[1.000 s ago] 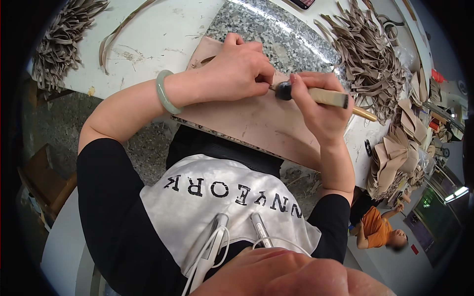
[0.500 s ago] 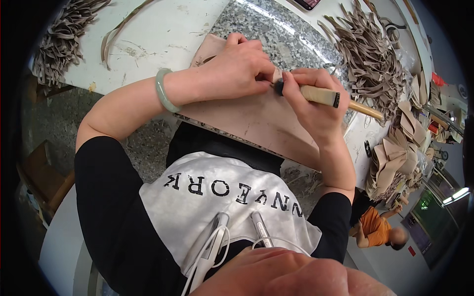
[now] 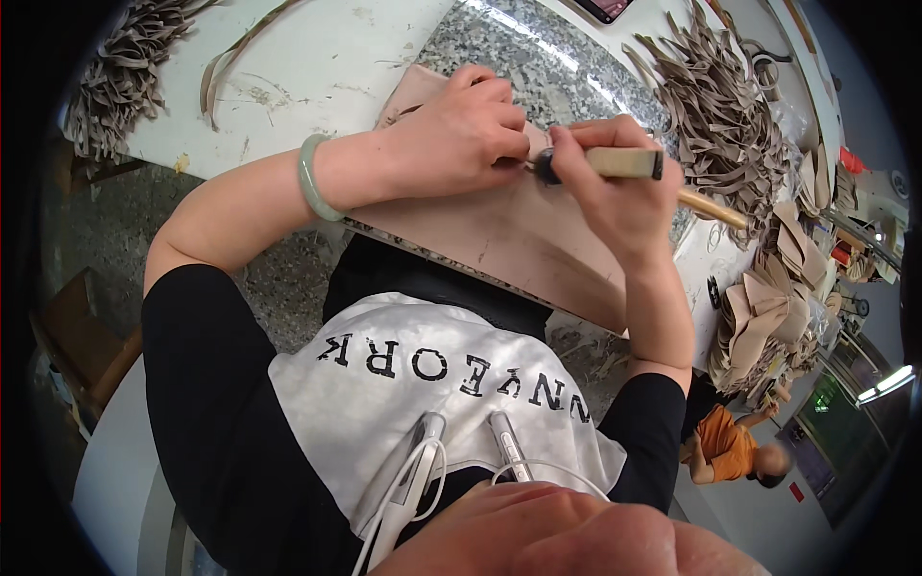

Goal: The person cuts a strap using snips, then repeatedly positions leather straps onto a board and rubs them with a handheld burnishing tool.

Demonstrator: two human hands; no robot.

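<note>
Tool tip hidden behind left hand; leather piece partly covered.

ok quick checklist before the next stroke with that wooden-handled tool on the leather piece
1. Right hand grips the wooden-handled tool: ok.
2. Left hand presses down on the tan leather piece: ok.
3. Leather lies flat on the granite slab: ok.
4. Tool's dark tip is on the leather: cannot tell.
5. Left fingers are away from the tip: not ok, they sit right beside it.
6. Pile of leather strips is apart from the work: ok.
</note>
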